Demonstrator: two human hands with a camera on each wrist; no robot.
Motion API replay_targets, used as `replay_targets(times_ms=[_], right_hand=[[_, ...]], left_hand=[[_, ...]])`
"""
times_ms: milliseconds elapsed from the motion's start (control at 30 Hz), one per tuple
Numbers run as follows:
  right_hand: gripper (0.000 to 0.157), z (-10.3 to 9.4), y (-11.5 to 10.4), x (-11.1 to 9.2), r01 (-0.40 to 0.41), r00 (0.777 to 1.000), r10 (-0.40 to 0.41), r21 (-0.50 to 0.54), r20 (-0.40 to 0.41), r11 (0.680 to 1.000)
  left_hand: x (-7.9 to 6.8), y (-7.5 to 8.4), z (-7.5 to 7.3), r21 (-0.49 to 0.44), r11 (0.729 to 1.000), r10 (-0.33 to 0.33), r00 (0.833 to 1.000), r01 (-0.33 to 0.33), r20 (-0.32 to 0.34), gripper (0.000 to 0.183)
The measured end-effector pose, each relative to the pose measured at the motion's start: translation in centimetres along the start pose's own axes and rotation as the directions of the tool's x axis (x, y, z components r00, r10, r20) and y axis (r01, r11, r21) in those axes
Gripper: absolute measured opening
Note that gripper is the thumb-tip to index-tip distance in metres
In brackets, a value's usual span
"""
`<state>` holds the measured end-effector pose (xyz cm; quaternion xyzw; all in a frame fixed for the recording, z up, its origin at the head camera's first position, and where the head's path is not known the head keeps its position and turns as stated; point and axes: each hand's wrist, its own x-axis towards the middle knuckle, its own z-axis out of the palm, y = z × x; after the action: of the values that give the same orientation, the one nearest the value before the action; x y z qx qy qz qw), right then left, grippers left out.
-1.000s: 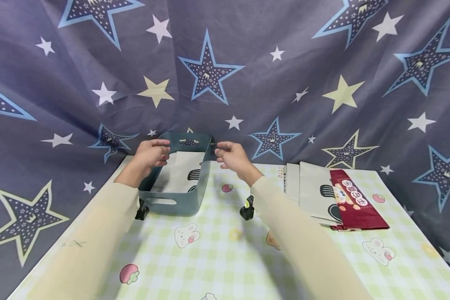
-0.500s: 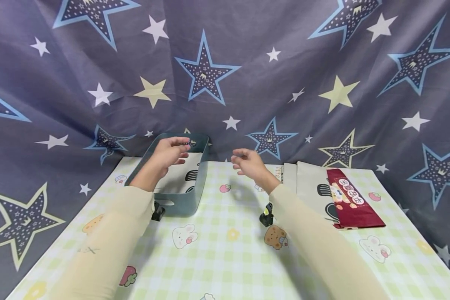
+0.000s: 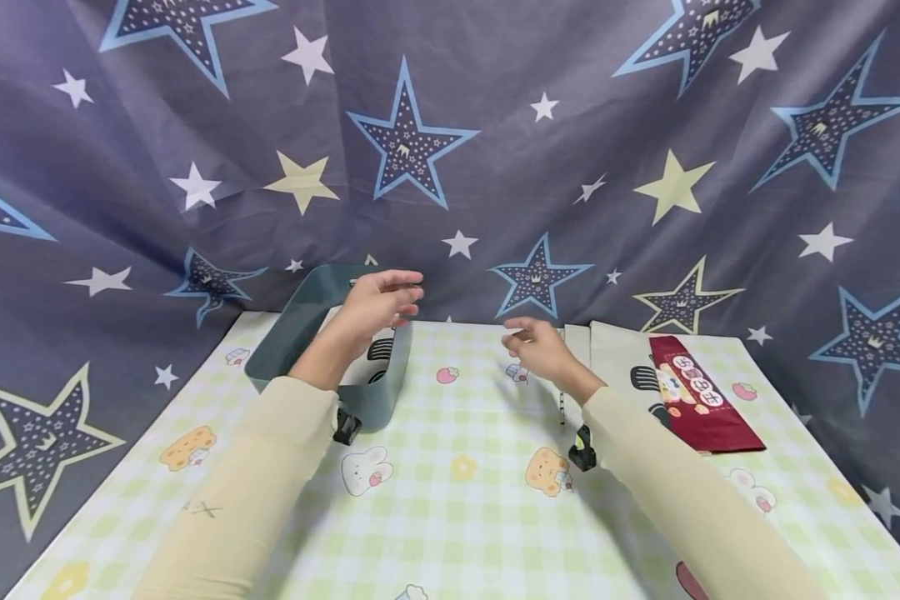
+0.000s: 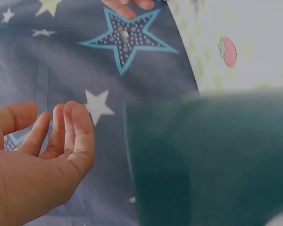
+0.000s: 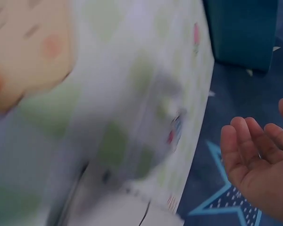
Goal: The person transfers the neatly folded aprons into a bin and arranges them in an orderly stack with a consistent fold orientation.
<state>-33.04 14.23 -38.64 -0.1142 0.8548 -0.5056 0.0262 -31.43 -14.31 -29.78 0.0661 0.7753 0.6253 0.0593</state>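
My left hand (image 3: pixel 371 312) hovers over the right side of a blue-green plastic bin (image 3: pixel 378 406), holding nothing, its fingers loosely bent. In the left wrist view the same hand (image 4: pixel 47 162) is beside the bin's wall (image 4: pixel 217 155). Inside the bin lies a flat cream sheet-like item (image 3: pixel 360 367) with black prints, partly hidden by my arm. My right hand (image 3: pixel 543 350) is held above the table just left of a pile of flat folded cream items (image 3: pixel 615 354), its fingers relaxed and bare. A flat dark red printed bag (image 3: pixel 708 404) lies at the pile's right end.
The table carries a green checked cloth (image 3: pixel 450 517) with cartoon prints. A dark star-patterned curtain (image 3: pixel 480 192) hangs right behind the table's back edge. The bin stands at the back left, the folded pile at the back right.
Both hands have moved right: the left from the bin's left side across it, the right from beside the bin toward the folded pile. The bin and the pile stay in place.
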Motion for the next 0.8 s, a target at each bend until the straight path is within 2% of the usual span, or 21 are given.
replay_targets(times_ms=[200, 367, 533, 800], right_hand=[[0.044, -2.1, 2.0, -0.8, 0.018, 0.999, -0.022, -0.131, -0.031, 0.991], [0.043, -4.0, 3.2, -1.7, 0.032, 0.998, -0.044, -0.270, -0.037, 0.962], [0.044, -5.8, 3.8, -2.6, 0.097, 0.994, -0.110, -0.413, -0.009, 0.906], [0.047, -8.5, 5.5, -4.2, 0.091, 0.992, -0.122, -0.535, -0.024, 0.840]], left_hand=[[0.1, -0.1, 2.2, -0.081, 0.996, -0.028, 0.997, 0.033, 0.070, 0.037], [0.5, -0.7, 4.4, -0.111, 0.993, -0.034, 0.993, 0.046, 0.111, 0.034], [1.0, -1.4, 6.8, -0.125, 0.991, -0.027, 0.990, 0.044, 0.136, 0.033], [1.6, -2.9, 10.0, -0.139, 0.987, -0.063, 0.986, 0.084, 0.152, 0.030]])
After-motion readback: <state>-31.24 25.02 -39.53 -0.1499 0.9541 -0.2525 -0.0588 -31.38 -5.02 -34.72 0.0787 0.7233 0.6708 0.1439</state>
